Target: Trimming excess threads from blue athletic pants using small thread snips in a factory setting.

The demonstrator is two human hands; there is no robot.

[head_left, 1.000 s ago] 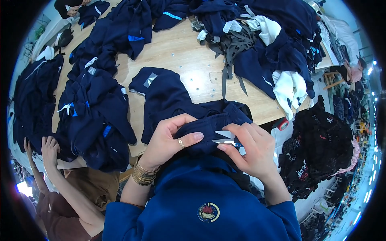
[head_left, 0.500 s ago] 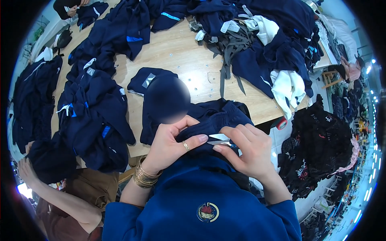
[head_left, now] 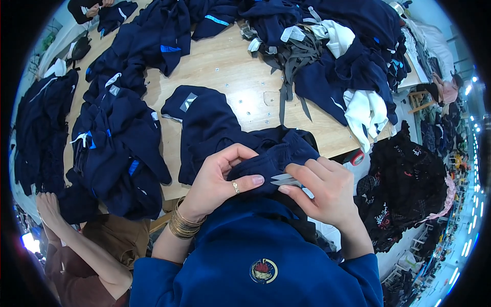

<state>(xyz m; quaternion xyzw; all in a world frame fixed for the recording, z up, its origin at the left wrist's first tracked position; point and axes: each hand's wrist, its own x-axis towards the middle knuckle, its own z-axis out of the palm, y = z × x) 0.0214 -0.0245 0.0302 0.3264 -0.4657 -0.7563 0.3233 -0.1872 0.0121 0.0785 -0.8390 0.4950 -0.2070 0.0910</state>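
Note:
A navy blue garment lies across the near edge of a wooden table. My left hand, with a ring and gold bangles, pinches a fold of its fabric near my chest. My right hand holds small metal thread snips, their blades pointing left at the pinched fold and touching the cloth between both thumbs.
Heaps of navy garments cover the table's left side and far end, with grey straps and white pieces mixed in. A co-worker's hand and forearm reach in at lower left. Dark clothes are piled to the right.
My left hand shifted its pinch on the fold and the snips came in closer to it. The co-worker's hand at lower left moved along the pile.

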